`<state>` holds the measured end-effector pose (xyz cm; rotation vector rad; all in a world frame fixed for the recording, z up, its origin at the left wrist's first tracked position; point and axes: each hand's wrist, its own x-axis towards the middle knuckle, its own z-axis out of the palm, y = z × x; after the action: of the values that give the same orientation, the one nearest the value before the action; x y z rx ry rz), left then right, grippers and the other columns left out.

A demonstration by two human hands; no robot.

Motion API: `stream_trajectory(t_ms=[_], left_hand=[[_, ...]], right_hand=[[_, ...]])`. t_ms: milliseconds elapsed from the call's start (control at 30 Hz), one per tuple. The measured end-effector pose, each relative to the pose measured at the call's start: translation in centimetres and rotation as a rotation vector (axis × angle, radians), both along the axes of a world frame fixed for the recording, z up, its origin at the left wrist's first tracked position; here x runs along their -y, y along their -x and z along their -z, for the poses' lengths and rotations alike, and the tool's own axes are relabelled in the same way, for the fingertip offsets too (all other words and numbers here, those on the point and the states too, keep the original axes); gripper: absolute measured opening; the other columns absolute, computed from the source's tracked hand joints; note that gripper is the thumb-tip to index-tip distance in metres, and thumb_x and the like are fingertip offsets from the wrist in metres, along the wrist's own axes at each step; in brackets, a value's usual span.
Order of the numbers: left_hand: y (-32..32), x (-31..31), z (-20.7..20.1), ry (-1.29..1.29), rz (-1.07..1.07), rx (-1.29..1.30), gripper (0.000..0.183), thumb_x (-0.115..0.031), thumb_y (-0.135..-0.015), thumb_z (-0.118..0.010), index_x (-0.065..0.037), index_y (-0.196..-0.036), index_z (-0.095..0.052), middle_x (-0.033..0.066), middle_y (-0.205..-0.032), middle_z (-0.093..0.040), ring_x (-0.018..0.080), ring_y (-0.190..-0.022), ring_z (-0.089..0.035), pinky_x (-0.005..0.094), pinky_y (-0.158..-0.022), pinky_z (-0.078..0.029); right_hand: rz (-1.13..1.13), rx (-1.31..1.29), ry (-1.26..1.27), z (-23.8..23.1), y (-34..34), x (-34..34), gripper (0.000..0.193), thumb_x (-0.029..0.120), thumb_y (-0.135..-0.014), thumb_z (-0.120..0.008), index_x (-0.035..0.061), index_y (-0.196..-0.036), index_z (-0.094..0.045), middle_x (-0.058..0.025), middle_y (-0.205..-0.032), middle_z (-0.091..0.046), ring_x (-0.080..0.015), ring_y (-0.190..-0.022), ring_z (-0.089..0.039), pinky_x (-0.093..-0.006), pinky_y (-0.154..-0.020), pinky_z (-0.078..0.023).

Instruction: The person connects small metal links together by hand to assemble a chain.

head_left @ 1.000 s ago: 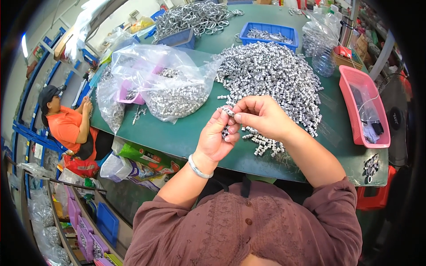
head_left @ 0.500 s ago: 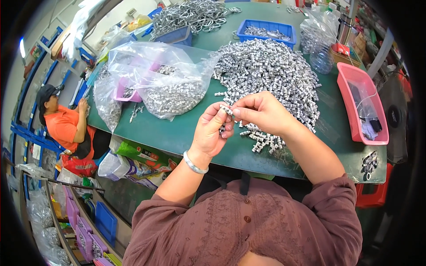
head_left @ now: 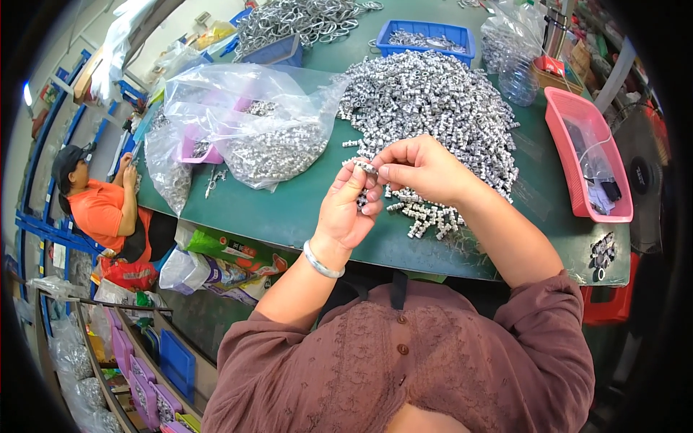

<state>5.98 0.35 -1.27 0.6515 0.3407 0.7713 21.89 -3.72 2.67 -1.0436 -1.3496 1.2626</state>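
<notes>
- The left hand [head_left: 348, 209] is raised just in front of the near edge of the big pile of silver metal pieces [head_left: 433, 108], fingers curled narrow, its thumb and forefinger pinched on a small metal piece [head_left: 366, 167]; a silver bangle [head_left: 318, 261] sits on the wrist.
- The right hand [head_left: 420, 169] meets it from the other side, fingers closed tight on the same small metal piece, so both hands share it above the green surface [head_left: 289, 209]; held this close to the pile, a fresh piece is probably always within easy reach.
- What the piece is exactly, and whether it is one part or two being joined, cannot be told: the fingertips cover most of it.
- A few loose pieces [head_left: 426, 216] lie on the near side of the pile, partly hidden under the right forearm.
- Left of the pile, a clear plastic bag [head_left: 245, 130] slumps open over more metal parts and a purple tray [head_left: 189, 150]; creases blur its contents.
- Right of the pile stands a pink basket [head_left: 588, 155], its dark contents unclear.
- Beyond the pile sit a blue bin [head_left: 429, 37] and a heap of metal rings [head_left: 303, 18], cut off at the top.
- Far left of the pile, below the surface, a person in an orange shirt [head_left: 101, 213] sits.
</notes>
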Motion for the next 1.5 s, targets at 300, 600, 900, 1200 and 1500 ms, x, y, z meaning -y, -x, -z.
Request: stream_trajectory(t_ms=[300, 600, 900, 1200, 1500], left_hand=[[-0.2, 0.0, 0.6, 0.312, 0.098, 0.116, 0.012, -0.023, -0.089, -0.048, -0.013, -0.095, -0.051, -0.0023, -0.075, -0.045, 0.0077, -0.062, -0.040, 0.0152, -0.045, -0.032], [-0.3, 0.7, 0.5, 0.086, -0.058, 0.021, 0.011, -0.020, -0.088, -0.050, -0.012, -0.096, -0.052, -0.0009, -0.073, -0.048, 0.0085, -0.060, -0.042, 0.0177, -0.045, -0.034], [-0.2, 1.2, 0.9, -0.244, -0.340, -0.142, 0.014, -0.013, -0.086, -0.054, -0.007, -0.099, -0.054, 0.0011, -0.070, -0.050, 0.0084, -0.058, -0.044, 0.0193, -0.046, -0.033], [0.1, 1.6, 0.8, -0.476, -0.452, -0.207, 0.014, -0.005, -0.082, -0.058, -0.003, -0.096, -0.057, 0.0010, -0.076, -0.054, 0.0065, -0.059, -0.045, 0.0185, -0.046, -0.035], [0.4, 1.2, 1.0, -0.830, -0.587, -0.350, 0.016, -0.001, -0.079, -0.061, -0.001, -0.094, -0.056, 0.0004, -0.076, -0.055, 0.0045, -0.054, -0.044, 0.0163, -0.045, -0.034]], right_hand=[[0.000, 0.015, 0.007, -0.1, 0.2, -0.1, 0.011, -0.002, -0.078, -0.055, -0.0051, -0.089, -0.059, -0.0071, -0.079, -0.062, -0.0106, -0.074, -0.059, -0.0233, -0.068, -0.048], [0.031, 0.058, -0.074, 0.4, 0.2, -0.2, 0.011, 0.003, -0.075, -0.060, -0.0041, -0.083, -0.060, -0.0047, -0.071, -0.061, -0.0075, -0.065, -0.055, -0.0227, -0.060, -0.045], [0.036, 0.217, -0.106, 0.5, 0.0, -0.3, 0.014, 0.002, -0.077, -0.061, -0.0029, -0.090, -0.060, -0.0043, -0.078, -0.062, -0.0080, -0.073, -0.056, -0.0226, -0.067, -0.047], [0.064, 0.192, -0.131, 1.0, 0.1, -0.3, 0.014, 0.006, -0.076, -0.060, -0.0029, -0.087, -0.060, -0.0031, -0.070, -0.060, -0.0066, -0.065, -0.052, -0.0230, -0.060, -0.043], [-0.035, 0.098, -0.043, 1.1, 0.3, -0.5, 0.012, 0.007, -0.078, -0.059, -0.0003, -0.087, -0.062, -0.0002, -0.069, -0.059, -0.0059, -0.062, -0.050, -0.0218, -0.058, -0.042]])
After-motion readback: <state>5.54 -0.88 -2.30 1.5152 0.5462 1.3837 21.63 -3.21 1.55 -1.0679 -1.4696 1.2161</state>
